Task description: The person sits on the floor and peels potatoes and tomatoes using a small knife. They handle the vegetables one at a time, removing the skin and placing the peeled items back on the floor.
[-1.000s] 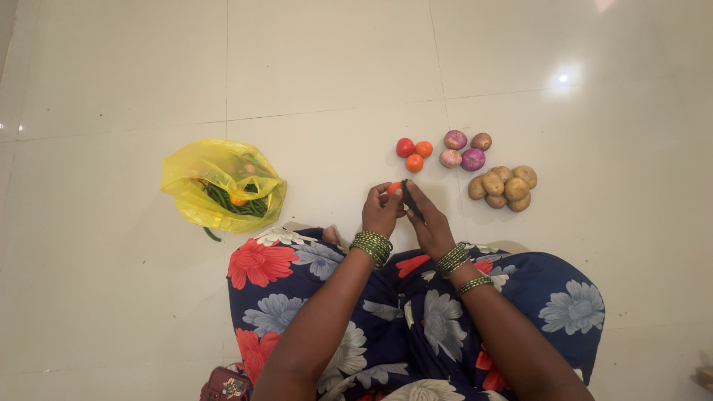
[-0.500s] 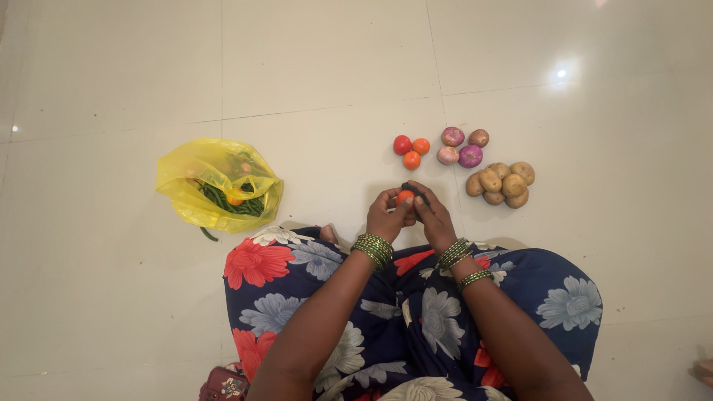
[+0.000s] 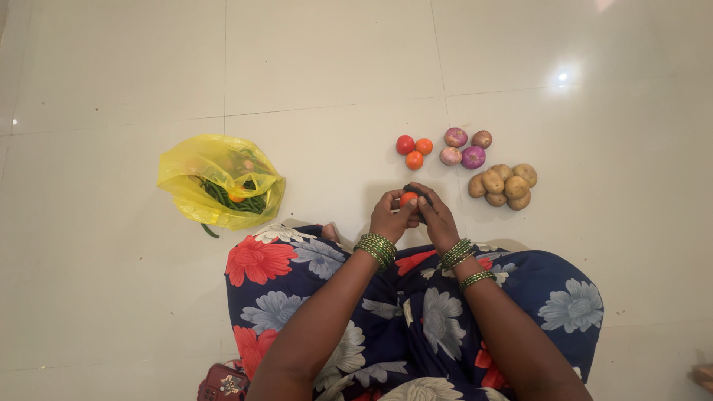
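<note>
My left hand [image 3: 388, 217] and my right hand [image 3: 438, 215] meet in front of my lap, just above the white tiled floor. Together they hold a small orange-red tomato [image 3: 407, 198]. A dark thin object [image 3: 420, 192] sits in my right hand's fingers, pressed against the tomato; I cannot tell what it is. Both wrists wear green bangles [image 3: 373, 247]. On the floor just beyond my hands lie three tomatoes [image 3: 413, 149], several purple onions [image 3: 465, 148] and several potatoes [image 3: 503, 186].
A yellow plastic bag [image 3: 220, 180] lies open on the floor to my left, with green beans and an orange item inside. One green bean [image 3: 210, 232] lies beside it. My lap is covered by dark blue flowered cloth [image 3: 416, 312]. A small maroon item [image 3: 223, 385] sits at the bottom edge.
My hands have drawn a little closer to my lap and closed around the tomato, which now shows between my fingers. The dark object has turned from pointing away to lying across the tomato.
</note>
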